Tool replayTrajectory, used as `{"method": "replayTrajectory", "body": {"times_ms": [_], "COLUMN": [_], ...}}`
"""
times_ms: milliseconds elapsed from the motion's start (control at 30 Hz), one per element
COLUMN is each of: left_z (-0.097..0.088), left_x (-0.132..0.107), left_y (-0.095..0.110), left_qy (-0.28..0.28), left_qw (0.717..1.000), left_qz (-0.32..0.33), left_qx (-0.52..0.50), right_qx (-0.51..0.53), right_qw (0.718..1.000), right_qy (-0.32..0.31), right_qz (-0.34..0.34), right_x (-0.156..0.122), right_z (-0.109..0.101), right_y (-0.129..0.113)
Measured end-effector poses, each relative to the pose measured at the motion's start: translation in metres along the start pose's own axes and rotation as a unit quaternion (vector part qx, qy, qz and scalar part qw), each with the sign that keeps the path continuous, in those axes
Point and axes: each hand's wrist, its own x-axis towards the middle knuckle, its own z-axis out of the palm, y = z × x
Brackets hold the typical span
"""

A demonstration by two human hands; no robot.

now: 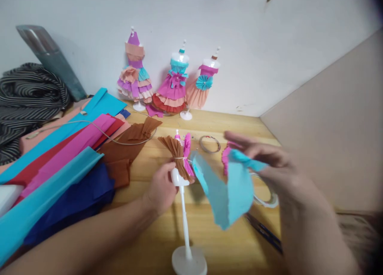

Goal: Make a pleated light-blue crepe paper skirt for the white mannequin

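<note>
My left hand (160, 189) is closed around the waist of a small white mannequin stand (186, 243), which wears a brown pleated paper piece (172, 149) and a pink pleated piece (188, 153). My right hand (277, 167) is raised to the right of it, blurred, with its fingers pinching a torn strip of light blue crepe paper (230, 189) that hangs down and reaches toward the mannequin. A bit of pink pleated paper (226, 159) shows behind the blue strip.
Three dressed paper-gown mannequins (172, 83) stand by the wall. Sheets of blue, pink, red, brown and navy crepe paper (60, 163) lie at left on the wooden table (227, 243). Two tape rolls (209, 143) and dark scissors (265, 231) lie at right. Striped cloth (24, 95) far left.
</note>
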Motion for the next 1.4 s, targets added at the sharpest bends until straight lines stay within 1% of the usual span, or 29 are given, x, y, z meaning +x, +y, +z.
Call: {"method": "replayTrajectory", "body": {"times_ms": [33, 100, 133, 167, 233, 333, 400, 500, 600, 667, 833, 967, 1033, 1100, 1167, 1267, 1400], "left_z": [0.001, 0.003, 0.004, 0.005, 0.007, 0.008, 0.007, 0.005, 0.0, -0.003, -0.004, -0.002, -0.001, -0.001, -0.001, -0.001, -0.001], "left_x": [0.0, -0.002, -0.002, -0.003, -0.004, -0.006, -0.006, -0.003, 0.002, 0.005, 0.006, 0.003, 0.002, 0.002, 0.002, 0.003, 0.004], "left_y": [0.0, 0.001, 0.001, 0.002, 0.004, 0.005, 0.006, 0.005, 0.002, 0.0, -0.003, -0.003, -0.003, -0.004, -0.003, -0.002, 0.0], "left_qy": [0.0, 0.006, 0.014, 0.024, 0.037, 0.04, 0.041, 0.046, 0.029, 0.017, 0.009, -0.002, 0.005, 0.024, 0.036, 0.029, 0.039], "left_qw": [1.0, 1.0, 1.0, 1.0, 0.999, 0.999, 0.999, 0.999, 0.999, 1.0, 1.0, 0.999, 0.999, 0.999, 0.999, 0.999, 0.999], "left_qz": [-0.001, -0.01, -0.005, 0.002, 0.013, 0.006, 0.004, 0.012, 0.024, 0.025, 0.02, 0.025, 0.026, 0.023, 0.016, 0.018, 0.006], "left_qx": [0.002, 0.004, 0.004, 0.003, 0.003, 0.002, -0.001, -0.008, -0.01, -0.009, 0.006, 0.024, 0.033, 0.03, 0.021, 0.014, -0.007], "right_qx": [0.003, -0.008, -0.011, -0.01, -0.034, -0.072, -0.074, -0.06, -0.04, -0.022, 0.031, 0.1, 0.141, 0.17, 0.177, 0.171, 0.177], "right_qw": [0.998, 0.989, 0.979, 0.97, 0.957, 0.95, 0.951, 0.955, 0.95, 0.945, 0.937, 0.93, 0.925, 0.925, 0.925, 0.923, 0.924], "right_qy": [-0.06, -0.145, -0.201, -0.242, -0.288, -0.297, -0.292, -0.289, -0.31, -0.325, -0.345, -0.349, -0.344, -0.333, -0.326, -0.335, -0.326], "right_qz": [0.025, 0.04, 0.037, 0.024, -0.011, -0.058, -0.066, -0.041, 0.017, 0.037, 0.048, 0.061, 0.07, 0.076, 0.081, 0.084, 0.096], "right_x": [0.001, 0.003, 0.004, 0.004, 0.005, 0.006, 0.006, 0.006, 0.005, 0.003, 0.002, 0.001, 0.001, 0.0, 0.0, 0.001, 0.001], "right_z": [0.008, 0.024, 0.031, 0.037, 0.047, 0.054, 0.055, 0.054, 0.051, 0.049, 0.046, 0.046, 0.048, 0.049, 0.05, 0.05, 0.048], "right_y": [0.003, 0.008, 0.011, 0.013, 0.018, 0.023, 0.025, 0.027, 0.026, 0.026, 0.025, 0.031, 0.033, 0.033, 0.032, 0.031, 0.037]}}
